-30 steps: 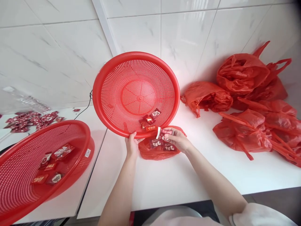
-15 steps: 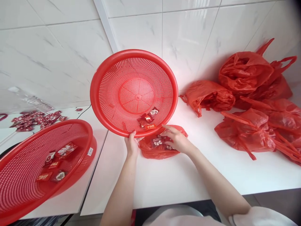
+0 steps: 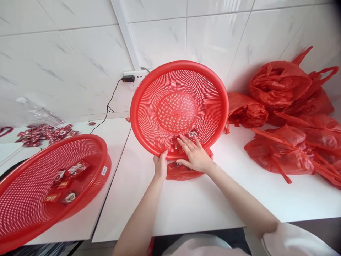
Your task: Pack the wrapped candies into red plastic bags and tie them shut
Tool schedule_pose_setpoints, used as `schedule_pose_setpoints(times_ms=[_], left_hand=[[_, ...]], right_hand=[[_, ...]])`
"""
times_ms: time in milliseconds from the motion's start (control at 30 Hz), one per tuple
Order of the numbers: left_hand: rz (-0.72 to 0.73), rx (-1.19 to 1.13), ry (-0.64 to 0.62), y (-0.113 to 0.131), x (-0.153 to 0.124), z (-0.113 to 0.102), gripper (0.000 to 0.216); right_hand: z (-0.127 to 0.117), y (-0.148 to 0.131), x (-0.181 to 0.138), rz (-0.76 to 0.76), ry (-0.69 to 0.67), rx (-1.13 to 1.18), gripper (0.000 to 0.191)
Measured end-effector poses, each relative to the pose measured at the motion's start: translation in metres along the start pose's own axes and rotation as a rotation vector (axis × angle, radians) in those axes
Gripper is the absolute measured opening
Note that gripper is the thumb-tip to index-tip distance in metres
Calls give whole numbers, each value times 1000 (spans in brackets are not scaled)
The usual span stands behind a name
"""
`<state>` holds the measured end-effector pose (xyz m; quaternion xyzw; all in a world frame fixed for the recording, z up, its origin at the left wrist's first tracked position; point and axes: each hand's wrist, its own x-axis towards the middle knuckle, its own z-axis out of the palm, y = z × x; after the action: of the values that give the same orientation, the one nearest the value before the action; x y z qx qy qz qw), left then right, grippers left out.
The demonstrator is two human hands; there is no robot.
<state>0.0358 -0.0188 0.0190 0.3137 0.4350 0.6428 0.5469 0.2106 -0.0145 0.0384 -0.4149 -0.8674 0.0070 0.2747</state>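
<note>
A red plastic colander (image 3: 179, 67) is tilted up toward me, its inside facing my body. My left hand (image 3: 160, 166) grips its lower rim, thumb over the edge. Several small red packets (image 3: 193, 133) lie at the low side inside it. Over these packets my right hand (image 3: 195, 155) reaches across the rim, fingers stretched out; it partly hides them. Below the rim, a red plastic bag (image 3: 183, 174) with packets in it rests on the white table, mostly covered by the colander and my right hand.
Another red colander (image 3: 98, 156) with several packets stands tilted at the left. Loose red packets (image 3: 53, 134) and a clear plastic bottle (image 3: 39, 112) lie behind it. Several filled red bags (image 3: 282, 149) crowd the right. A power strip (image 3: 139, 76) with a plugged-in cable is on the wall.
The colander has shifted right with my left hand on its rim. My right hand has gone from beside the rim to over the packets inside. The power strip has come into view.
</note>
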Motion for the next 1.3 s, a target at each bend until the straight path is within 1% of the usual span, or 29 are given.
schedule_pose_setpoints(times_ms=[100, 200, 267, 333, 400, 467, 533, 567, 600, 667, 733, 833, 867, 933, 967, 1033, 1100, 1133, 1167, 1200, 1233, 1300], left_hand=[[-11, 13, 38, 3, 1, -2, 31], [-7, 7, 79, 7, 5, -7, 33], [7, 16, 105, 9, 8, -10, 32], [22, 25, 131, 10, 11, -13, 32], [41, 13, 151, 11, 14, -15, 33], [55, -13, 162, 11, 16, -16, 32], [59, -34, 173, 11, 18, -17, 32], [58, -37, 177, 12, 18, -17, 32], [59, -37, 183, 12, 18, -18, 32], [59, -27, 199, 13, 18, -18, 31], [59, -16, 219, 13, 18, -17, 30], [67, -4, 220, 13, 15, -16, 31], [69, 2, 210, 13, 14, -15, 31], [66, 6, 180, 12, 11, -12, 32], [62, 2, 168, 12, 9, -10, 32], [56, -2, 159, 10, 5, -7, 33], [45, 14, 166, 7, 1, -3, 31], [37, 26, 163, 5, -1, -1, 30], [30, 36, 155, 3, -2, 0, 29], [24, 43, 142, 2, -4, 2, 29], [19, 46, 128, 0, -5, 2, 29], [12, 46, 120, -1, -6, 3, 28]], right_hand=[[11, 1, 7, -83, -69, 40, 69], [18, 3, 6, -151, -60, 126, 54], [19, 4, 1, -194, -58, 242, 47], [19, 4, -7, -182, -46, 397, 48], [18, 3, -16, -73, 16, 556, 48], [17, 1, -25, 103, 99, 674, 46], [18, -2, -31, 255, 159, 740, 44], [19, -3, -33, 300, 170, 746, 44], [19, -4, -33, 319, 173, 735, 46], [20, -6, -34, 310, 182, 668, 49], [19, -7, -33, 302, 225, 572, 44], [14, -6, -29, 315, 328, 416, 35], [12, -6, -25, 303, 333, 353, 35], [8, -7, -15, 283, 286, 194, 35], [6, -8, -9, 302, 256, 99, 36], [4, -14, 5, 406, 235, -90, 40], [6, -20, 18, 519, 271, -218, 49], [7, -23, 24, 540, 280, -242, 54], [9, -25, 29, 531, 265, -243, 59], [10, -26, 33, 500, 222, -221, 64], [12, -26, 37, 457, 148, -181, 68], [14, -26, 40, 358, -42, -74, 71]])
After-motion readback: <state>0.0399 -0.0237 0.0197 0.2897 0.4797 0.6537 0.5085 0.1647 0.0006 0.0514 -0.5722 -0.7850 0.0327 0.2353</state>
